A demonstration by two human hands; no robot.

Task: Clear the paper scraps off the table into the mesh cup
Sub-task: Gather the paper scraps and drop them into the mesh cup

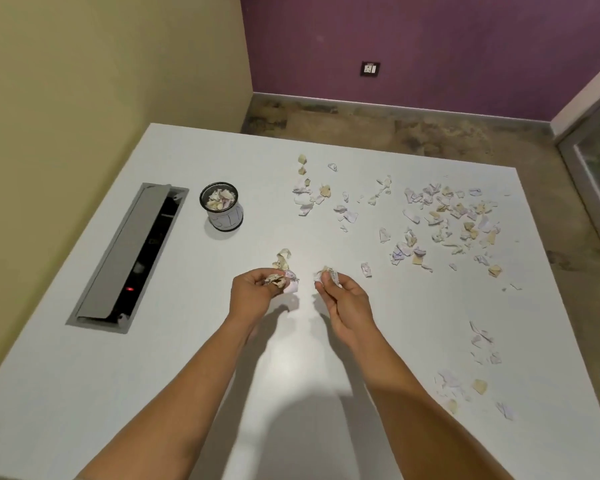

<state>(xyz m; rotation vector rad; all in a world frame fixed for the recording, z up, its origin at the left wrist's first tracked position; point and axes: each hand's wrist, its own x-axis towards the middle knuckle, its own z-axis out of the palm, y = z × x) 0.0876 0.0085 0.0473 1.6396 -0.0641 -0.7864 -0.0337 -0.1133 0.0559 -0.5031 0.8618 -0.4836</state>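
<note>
A black mesh cup [222, 211] with a white label stands on the white table [174, 358], partly filled with torn paper. My left hand [257, 292] holds a bunch of crumpled scraps above the table's middle. My right hand [343, 299] pinches a small wad of scraps beside it. One tan scrap [283, 258] lies just beyond my left hand. Several paper scraps [454, 220] are scattered over the far right of the table, with a smaller group [309, 192] right of the cup and another group [471, 372] near the right edge.
An open grey cable hatch [125, 258] is sunk into the table at the left, with a red light inside. Yellow wall at the left, purple wall with a socket [370, 68] behind. The table's far edge drops to a brown floor.
</note>
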